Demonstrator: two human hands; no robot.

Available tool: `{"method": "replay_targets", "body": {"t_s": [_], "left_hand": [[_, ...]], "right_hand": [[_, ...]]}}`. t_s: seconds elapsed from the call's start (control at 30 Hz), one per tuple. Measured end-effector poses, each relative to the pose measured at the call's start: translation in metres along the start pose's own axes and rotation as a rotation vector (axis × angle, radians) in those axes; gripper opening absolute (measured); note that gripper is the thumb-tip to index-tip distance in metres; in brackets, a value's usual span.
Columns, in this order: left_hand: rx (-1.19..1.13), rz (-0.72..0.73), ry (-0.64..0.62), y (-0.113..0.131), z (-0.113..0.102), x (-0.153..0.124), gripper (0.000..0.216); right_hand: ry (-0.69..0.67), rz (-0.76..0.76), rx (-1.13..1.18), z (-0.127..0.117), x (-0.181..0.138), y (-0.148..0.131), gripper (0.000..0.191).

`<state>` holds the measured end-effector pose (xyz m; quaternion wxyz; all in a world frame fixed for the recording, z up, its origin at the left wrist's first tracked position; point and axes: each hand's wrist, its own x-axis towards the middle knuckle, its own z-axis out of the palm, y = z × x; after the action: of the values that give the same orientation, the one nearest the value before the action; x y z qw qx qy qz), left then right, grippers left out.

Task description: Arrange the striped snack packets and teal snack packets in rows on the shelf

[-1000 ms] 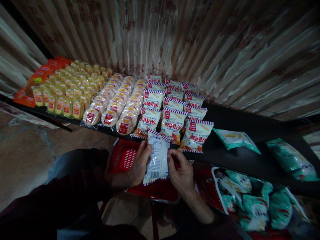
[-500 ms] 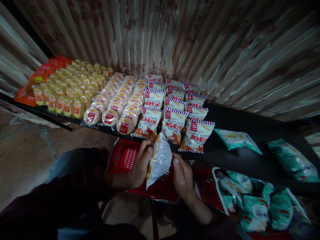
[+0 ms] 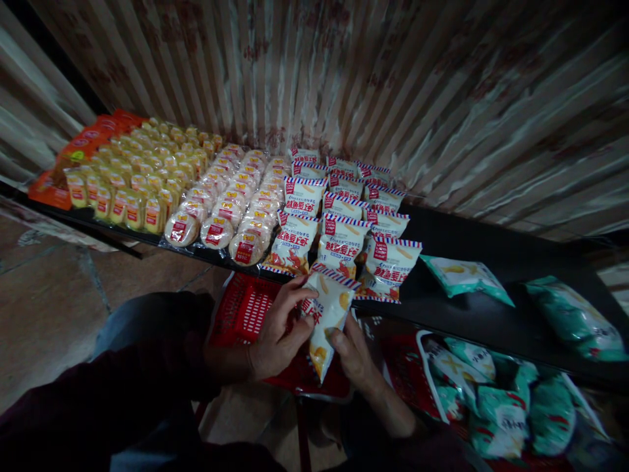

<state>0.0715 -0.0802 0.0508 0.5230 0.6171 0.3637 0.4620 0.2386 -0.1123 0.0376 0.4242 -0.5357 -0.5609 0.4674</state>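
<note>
Both hands hold one white snack packet (image 3: 328,313) with a red-and-blue striped edge, its printed front now facing up. My left hand (image 3: 280,331) grips its left side with fingers curled over the top. Underneath, my right hand (image 3: 351,354) pinches its lower edge. The packet hangs just in front of the black shelf (image 3: 472,314), below rows of matching packets (image 3: 344,223). A red basket (image 3: 246,308) sits beneath my hands.
Round cracker packs (image 3: 230,206), yellow packs (image 3: 132,180) and orange bags (image 3: 78,147) fill the shelf's left part. Teal bags (image 3: 464,272) lie on the shelf's right, more teal bags (image 3: 496,400) in a basket below. A pleated curtain (image 3: 393,85) hangs behind. Tiled floor (image 3: 44,301) at left.
The packet has been turned over from its white back side to its printed front and tilted toward the shelf. Both hands shifted their hold on it.
</note>
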Motion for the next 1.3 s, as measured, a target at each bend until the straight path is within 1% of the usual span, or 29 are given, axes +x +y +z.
{"method": "replay_targets", "body": {"t_s": [0.13, 0.23, 0.3, 0.4, 0.47, 0.53, 0.6, 0.67, 0.73, 0.83, 0.9, 1.03, 1.1, 1.23, 1.3], "left_hand": [[0.163, 0.095, -0.006, -0.005, -0.001, -0.002, 0.030], [0.267, 0.124, 0.007, -0.007, -0.002, -0.001, 0.031], [0.288, 0.118, 0.024, -0.006, -0.003, 0.000, 0.032], [0.214, 0.084, 0.051, -0.004, -0.002, 0.002, 0.036], [0.115, 0.017, 0.064, -0.003, -0.002, 0.003, 0.044], [0.017, -0.080, 0.047, -0.002, -0.001, 0.004, 0.054], [-0.039, -0.160, 0.002, -0.002, -0.002, 0.004, 0.058], [-0.056, -0.197, -0.029, -0.001, -0.003, 0.004, 0.056], [-0.069, -0.229, -0.038, 0.002, -0.004, 0.006, 0.050], [-0.147, -0.304, -0.067, 0.007, -0.004, 0.009, 0.041], [-0.200, -0.340, -0.077, 0.007, -0.003, 0.011, 0.039], [-0.202, -0.336, -0.021, 0.003, -0.002, 0.011, 0.035], [-0.204, -0.324, 0.022, -0.001, -0.001, 0.011, 0.033], [-0.221, -0.315, 0.091, -0.005, 0.000, 0.012, 0.033], [-0.223, -0.306, 0.109, -0.006, 0.000, 0.013, 0.033]], "right_hand": [[-0.055, 0.061, -0.009, 0.001, 0.001, -0.007, 0.072], [-0.092, 0.082, -0.008, 0.002, 0.003, -0.018, 0.070], [-0.072, 0.075, -0.020, 0.002, 0.004, -0.023, 0.065], [-0.020, 0.074, -0.015, 0.000, 0.003, -0.024, 0.056], [0.003, 0.083, 0.004, -0.002, 0.002, -0.022, 0.049], [0.043, 0.091, 0.024, -0.003, 0.002, -0.018, 0.045], [0.112, 0.097, 0.054, -0.004, 0.002, -0.013, 0.043], [0.167, 0.104, 0.099, -0.004, 0.001, -0.009, 0.043], [0.197, 0.113, 0.131, -0.003, 0.001, -0.006, 0.042], [0.195, 0.134, 0.137, -0.003, 0.000, -0.005, 0.039], [0.176, 0.137, 0.123, -0.004, 0.000, -0.006, 0.039], [0.100, 0.118, 0.091, -0.004, 0.001, -0.007, 0.042], [0.084, 0.097, 0.075, -0.001, 0.003, -0.005, 0.046], [0.149, 0.038, 0.009, 0.008, 0.007, 0.000, 0.057], [0.180, 0.027, -0.063, 0.011, 0.008, 0.001, 0.053]]}}
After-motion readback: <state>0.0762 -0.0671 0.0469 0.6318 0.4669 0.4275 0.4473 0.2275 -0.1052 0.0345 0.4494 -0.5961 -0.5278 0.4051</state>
